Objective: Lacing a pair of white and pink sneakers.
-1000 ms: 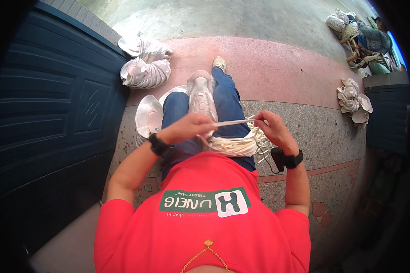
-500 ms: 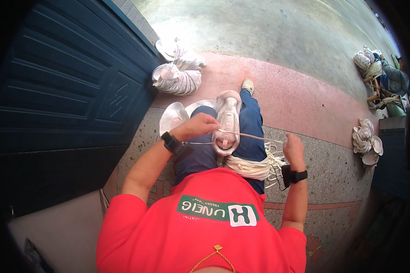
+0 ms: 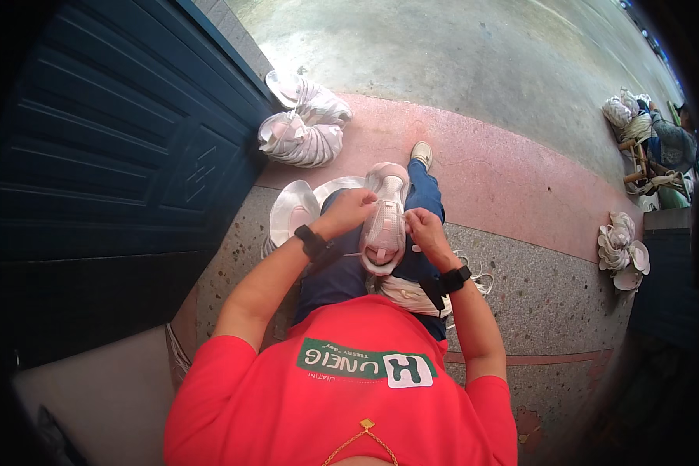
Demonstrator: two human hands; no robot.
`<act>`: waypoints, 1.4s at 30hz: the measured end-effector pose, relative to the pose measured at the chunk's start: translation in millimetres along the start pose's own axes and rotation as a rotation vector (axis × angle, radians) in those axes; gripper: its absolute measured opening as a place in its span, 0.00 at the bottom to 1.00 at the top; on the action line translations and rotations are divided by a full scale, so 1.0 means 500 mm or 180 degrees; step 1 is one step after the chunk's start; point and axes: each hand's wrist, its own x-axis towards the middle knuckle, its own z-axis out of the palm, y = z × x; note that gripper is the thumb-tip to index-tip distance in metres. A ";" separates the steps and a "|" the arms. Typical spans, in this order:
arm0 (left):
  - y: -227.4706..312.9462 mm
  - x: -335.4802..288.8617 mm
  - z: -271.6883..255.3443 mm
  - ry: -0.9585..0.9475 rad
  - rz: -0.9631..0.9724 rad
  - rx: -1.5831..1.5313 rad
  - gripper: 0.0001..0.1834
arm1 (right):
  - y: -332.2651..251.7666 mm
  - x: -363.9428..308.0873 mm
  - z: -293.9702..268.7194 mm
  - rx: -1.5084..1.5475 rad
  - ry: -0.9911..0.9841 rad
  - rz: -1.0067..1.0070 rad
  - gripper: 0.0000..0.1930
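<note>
A pale pink and white sneaker upper (image 3: 384, 229) lies lengthwise across my lap, its toe pointing away from me and its heel opening nearest. At its left edge, my left hand (image 3: 354, 210) is closed in a pinch on the thin pale shoelace, near the lacing rows. My right hand (image 3: 427, 231) is closed at the opposite edge, fingertips pinching the lace close to the eyelets; little of the lace shows between the fingers. A hank of cream laces (image 3: 412, 293) is wrapped around my right thigh, partly under my right forearm.
Beside my left leg lie white shoe pieces (image 3: 293, 210). A stacked bundle of uppers (image 3: 303, 138) stands by the dark blue door (image 3: 116, 155). More bundled uppers (image 3: 623, 248) sit at right, and a person (image 3: 672, 144) is at the far right among other bundles.
My right hand has come left and inward from the outstretched lace to the shoe's right edge. The long taut stretch of lace no longer shows. My left hand has stayed near the lacing.
</note>
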 end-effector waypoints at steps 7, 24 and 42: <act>-0.022 0.055 0.079 0.0541 0.0524 0.0980 0.20 | 0.029 0.057 -0.007 -0.0388 0.0155 -0.0486 0.15; -0.019 0.085 0.089 0.0653 0.0033 0.0471 0.19 | 0.011 0.058 0.021 -0.1782 0.0931 -0.0746 0.13; -0.019 0.085 0.080 0.0735 0.0021 0.0362 0.18 | -0.034 0.050 0.033 -0.2286 0.0966 -0.1154 0.08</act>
